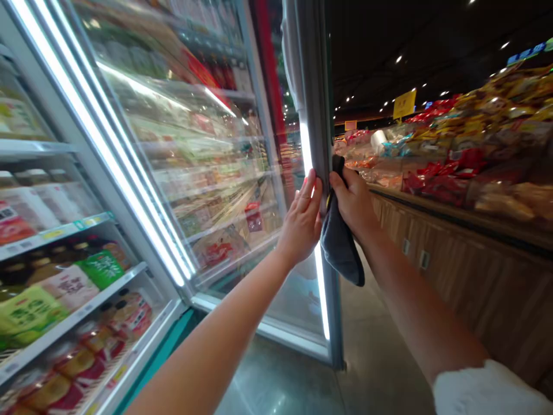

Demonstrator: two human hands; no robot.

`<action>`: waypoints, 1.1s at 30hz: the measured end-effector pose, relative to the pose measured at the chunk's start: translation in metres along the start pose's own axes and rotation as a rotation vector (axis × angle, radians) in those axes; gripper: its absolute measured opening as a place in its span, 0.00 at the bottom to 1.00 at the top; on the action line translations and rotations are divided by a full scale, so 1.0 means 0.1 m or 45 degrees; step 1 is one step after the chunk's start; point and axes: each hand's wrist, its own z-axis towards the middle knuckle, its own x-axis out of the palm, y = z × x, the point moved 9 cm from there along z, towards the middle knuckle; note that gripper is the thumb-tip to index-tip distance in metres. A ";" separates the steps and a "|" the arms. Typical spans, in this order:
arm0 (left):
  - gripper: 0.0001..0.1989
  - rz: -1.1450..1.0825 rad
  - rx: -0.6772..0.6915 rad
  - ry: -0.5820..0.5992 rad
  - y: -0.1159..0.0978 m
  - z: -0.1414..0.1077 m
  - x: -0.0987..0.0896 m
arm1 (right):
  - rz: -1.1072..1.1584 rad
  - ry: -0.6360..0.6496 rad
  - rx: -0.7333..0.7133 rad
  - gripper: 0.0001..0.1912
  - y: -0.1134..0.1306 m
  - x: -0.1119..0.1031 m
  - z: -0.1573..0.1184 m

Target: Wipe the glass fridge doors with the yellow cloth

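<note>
A glass fridge door (322, 63) stands swung out in front of me, its grey frame upright between my hands. My left hand (302, 222) lies against the inner side of the frame, fingers stretched out and pointing up. On the outer side, my right hand (354, 199) has its fingers closed around a dark grey cloth (341, 248) with a black edge. The cloth hangs down beside the frame, and the right fingertips are at the frame's edge. A bright light strip runs along the inside of the door.
Lit fridge shelves (56, 233) with bottles, jars and green packs (101, 268) fill the left. To the right, heaps of wrapped snacks (470, 132) sit on a wood-panelled counter (432, 259). A smooth floor (276, 380) runs below the door.
</note>
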 end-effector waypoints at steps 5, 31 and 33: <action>0.37 -0.033 -0.009 0.009 -0.12 -0.13 -0.19 | -0.084 -0.076 0.020 0.20 0.30 0.02 -0.20; 0.50 0.214 0.009 -0.414 -1.18 -0.41 -2.83 | 0.127 -0.397 -0.223 0.13 2.81 0.12 -0.58; 0.51 0.303 -0.030 -0.464 -1.29 -0.51 -3.07 | 0.139 -0.570 -0.343 0.17 3.22 0.14 -0.25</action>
